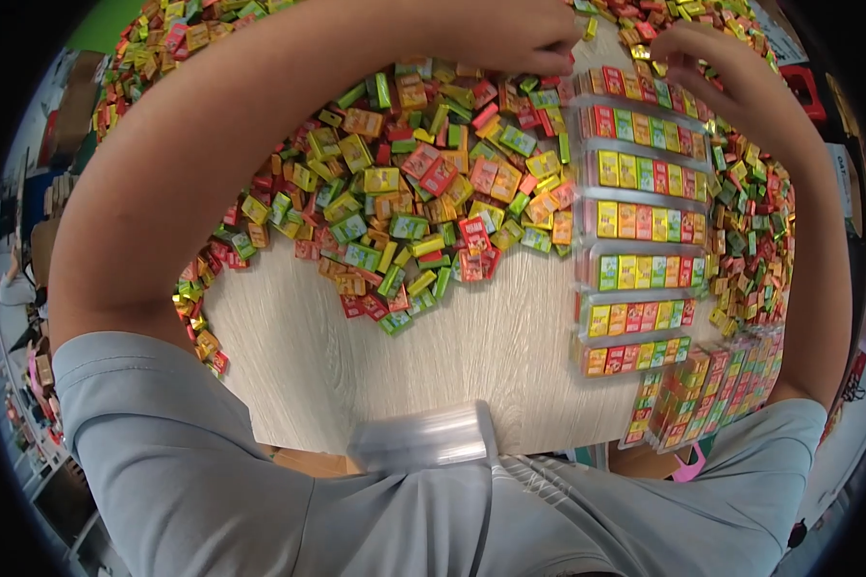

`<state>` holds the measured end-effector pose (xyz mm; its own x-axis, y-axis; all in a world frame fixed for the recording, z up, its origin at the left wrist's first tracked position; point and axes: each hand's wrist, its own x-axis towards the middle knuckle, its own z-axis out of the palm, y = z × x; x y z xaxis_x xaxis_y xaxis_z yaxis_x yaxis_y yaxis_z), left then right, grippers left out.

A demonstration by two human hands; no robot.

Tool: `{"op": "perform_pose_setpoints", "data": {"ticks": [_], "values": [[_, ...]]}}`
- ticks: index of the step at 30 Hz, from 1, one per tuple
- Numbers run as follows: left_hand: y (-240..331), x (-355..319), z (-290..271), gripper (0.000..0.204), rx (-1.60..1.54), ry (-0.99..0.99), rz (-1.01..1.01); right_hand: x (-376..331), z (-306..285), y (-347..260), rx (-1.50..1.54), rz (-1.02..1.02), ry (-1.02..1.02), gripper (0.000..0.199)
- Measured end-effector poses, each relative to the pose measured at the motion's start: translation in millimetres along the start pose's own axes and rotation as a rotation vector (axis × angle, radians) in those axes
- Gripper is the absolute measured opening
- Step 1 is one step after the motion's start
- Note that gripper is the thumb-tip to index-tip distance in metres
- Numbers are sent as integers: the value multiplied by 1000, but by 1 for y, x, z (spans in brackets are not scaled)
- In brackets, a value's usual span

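Note:
At the far end of a column of clear plastic trays, my left hand [534,37] is closed with its fingers curled. It is beside the left end of the farthest tray [630,85], and what its fingertips hold, if anything, is hidden. Across from it, my right hand [707,62] has bent fingers set apart near that tray's right end, with nothing visible in them. Several filled trays [645,173] lie one below another toward me. Each carries a row of small red, yellow, green and orange boxes.
A big loose heap of small coloured boxes [423,192] covers the table's far and left side. More loose boxes [751,240] lie right of the trays. Filled trays [707,394] stand packed at the near right. Clear empty trays [423,438] sit at the table's [356,337] near edge.

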<state>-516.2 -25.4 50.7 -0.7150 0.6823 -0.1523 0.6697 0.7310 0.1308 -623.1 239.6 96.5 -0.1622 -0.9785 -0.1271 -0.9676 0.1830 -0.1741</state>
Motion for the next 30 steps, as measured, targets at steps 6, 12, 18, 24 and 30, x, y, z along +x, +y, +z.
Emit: {"op": "perform_pose_setpoints", "data": {"ticks": [6,12,18,24,30], "values": [[-2,-1,3,31,-53,75,2,17,-17,-44,-81,247,-102,16],[6,-5,3,30,-143,10,-74,12,-13,-36,-118,195,-78,14],[8,-5,13,33,-16,21,-14,9,-15,-51,-73,204,-95,15],[0,-27,12,32,258,46,60,19,-17,-82,-152,163,-96,16],[8,-39,15,29,10,73,0,26,-18,-82,-103,141,-112,14]]}}
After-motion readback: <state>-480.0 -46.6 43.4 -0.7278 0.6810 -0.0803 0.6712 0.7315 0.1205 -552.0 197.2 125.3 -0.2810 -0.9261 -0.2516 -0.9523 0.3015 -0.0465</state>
